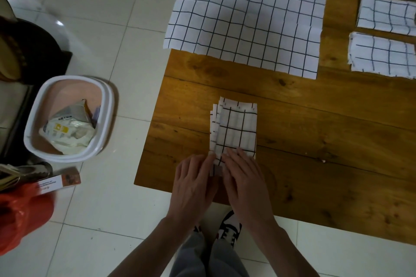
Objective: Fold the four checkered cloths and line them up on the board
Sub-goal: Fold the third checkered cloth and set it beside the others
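My left hand (193,181) and right hand (244,177) lie flat and open, fingers together, pressing the near end of the folded checkered cloth (234,128) against the wooden board (315,141); neither hand grips anything. That cloth lies as a narrow strip running away from me, near the board's left side. Farther off, an unfolded checkered cloth (245,22) is spread across the board's far-left corner, overhanging onto the tiled floor (126,7), and two folded cloths, the nearer (382,55) and the farther (387,13), sit one behind the other at the far right.
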Demonstrator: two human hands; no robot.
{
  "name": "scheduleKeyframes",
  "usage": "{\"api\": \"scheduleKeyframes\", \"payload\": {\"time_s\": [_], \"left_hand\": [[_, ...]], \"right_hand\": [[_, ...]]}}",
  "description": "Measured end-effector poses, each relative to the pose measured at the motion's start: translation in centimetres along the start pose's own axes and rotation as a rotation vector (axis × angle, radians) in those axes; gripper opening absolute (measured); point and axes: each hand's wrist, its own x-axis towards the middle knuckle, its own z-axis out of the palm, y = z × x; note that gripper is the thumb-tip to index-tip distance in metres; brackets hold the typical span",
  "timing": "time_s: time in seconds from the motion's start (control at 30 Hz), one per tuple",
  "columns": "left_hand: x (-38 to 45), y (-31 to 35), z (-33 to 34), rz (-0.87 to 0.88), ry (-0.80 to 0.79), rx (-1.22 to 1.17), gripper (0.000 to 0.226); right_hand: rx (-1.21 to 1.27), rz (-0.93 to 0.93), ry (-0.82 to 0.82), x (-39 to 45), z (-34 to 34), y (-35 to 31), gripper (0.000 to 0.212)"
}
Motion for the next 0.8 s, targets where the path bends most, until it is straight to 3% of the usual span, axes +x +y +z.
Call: {"api": "scheduleKeyframes", "payload": {"time_s": [0.2, 0.33, 0.47, 0.63, 0.8], "left_hand": [[0.2, -0.3, 0.0, 0.013, 0.042, 0.029, 0.038], [0.8, -0.3, -0.1, 0.102, 0.025, 0.004, 0.029], [1.5, -0.2, -0.4, 0.156, -0.002, 0.027, 0.04], [1.6, -0.4, -0.4, 0.25, -0.033, 0.068, 0.028], [1.7, -0.4, -0.2, 0.344, -0.123, 0.128, 0.042]], "right_hand": [[0.149, 0.046, 0.064, 0.7, -1.9, 0.9, 0.05], [0.098, 0.087, 0.128, 3.6, -4.2, 2.6, 0.044], [-0.085, 0.003, -0.009, 7.2, -5.9, 4.1, 0.044], [-0.306, -0.114, -0.167, 9.6, -6.8, 4.7, 0.048], [-0.367, -0.102, -0.202, 9.6, -7.2, 5.1, 0.051]]}}
